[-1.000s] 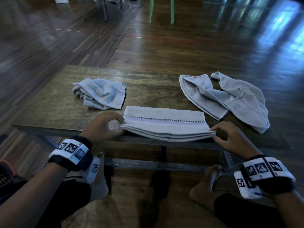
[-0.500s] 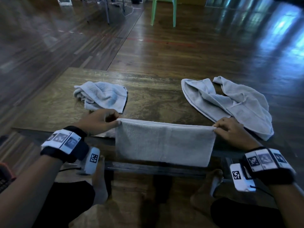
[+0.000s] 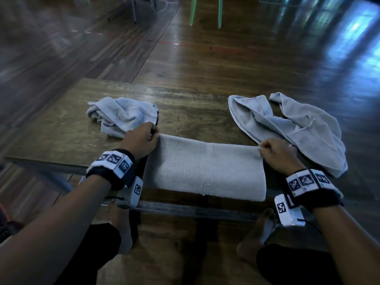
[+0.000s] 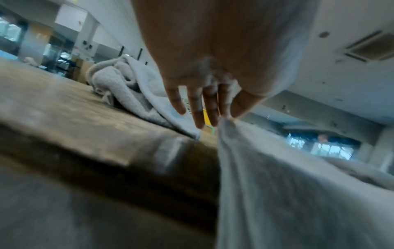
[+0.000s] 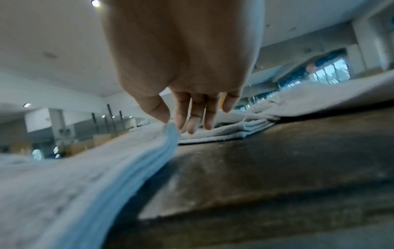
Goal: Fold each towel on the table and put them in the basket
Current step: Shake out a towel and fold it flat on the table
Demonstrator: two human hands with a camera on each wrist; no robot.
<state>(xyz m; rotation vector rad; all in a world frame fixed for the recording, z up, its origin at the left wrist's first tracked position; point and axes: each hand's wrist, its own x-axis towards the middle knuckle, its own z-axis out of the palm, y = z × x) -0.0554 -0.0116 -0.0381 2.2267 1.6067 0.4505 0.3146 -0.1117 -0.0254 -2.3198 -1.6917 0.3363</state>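
The folded towel (image 3: 205, 167) lies across the near edge of the wooden counter (image 3: 61, 136), its far edge up on the top and its near part draping over the front of the counter. The left hand (image 3: 141, 140) pinches the far left corner of this folded towel, thumb and forefinger closed on the cloth; in the left wrist view the other fingers (image 4: 197, 107) hang down fairly straight beside the pinch, above the counter top. The right hand (image 3: 277, 155) pinches the far right corner the same way; in the right wrist view the thumb meets the layered edge of the folded towel (image 5: 168, 134) and the remaining fingers (image 5: 192, 116) point down just beside it. Beyond the left end of the folded towel, just past the left hand, a crumpled pale blue towel (image 3: 123, 116) lies on the counter. Beyond the right end, close behind the right hand, a larger grey towel (image 3: 298, 128) lies loosely spread, reaching toward the counter's right edge. Farther off, beyond the folded towel and past the counter, the legs of a green chair (image 3: 205, 11) stand on the shiny wooden floor (image 3: 226, 58). Both wrists carry bands with black-and-white markers (image 3: 115, 161).
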